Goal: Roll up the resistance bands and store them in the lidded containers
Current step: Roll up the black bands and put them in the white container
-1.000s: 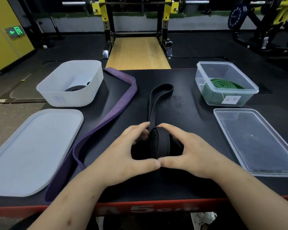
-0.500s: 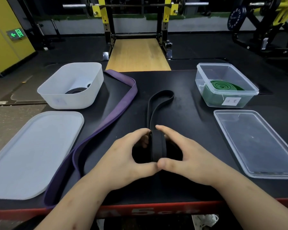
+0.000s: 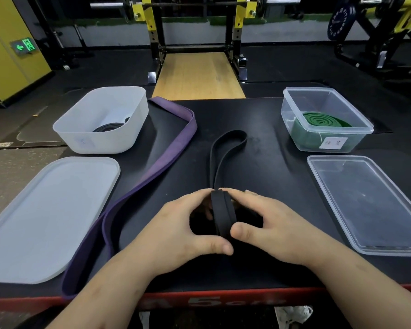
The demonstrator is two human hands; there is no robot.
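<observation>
a black tabletop [image 3: 271, 186] with a red front edge fills the foreground. at twelve o'clock a wooden platform [image 3: 197, 77] lies under a yellow-and-black rack [image 3: 152, 24] carrying a barbell [image 3: 109, 5]. dark rubber floor [image 3: 105, 65] surrounds it. at ten o'clock a yellow wall [image 3: 0, 55] bears a green exit sign [image 3: 24, 46]; at two o'clock hangs a blue weight plate [image 3: 339, 22].

Squat rack [image 3: 150, 20]; exit sign [image 3: 24, 45]; wt plate [image 3: 339, 22]

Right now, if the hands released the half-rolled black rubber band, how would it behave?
The half-rolled black rubber band likely uncoils: only the left hand and right hand pinch its coil. On edge, it may roll or topple. Its loose tail lies limp, probably floppy.
</observation>
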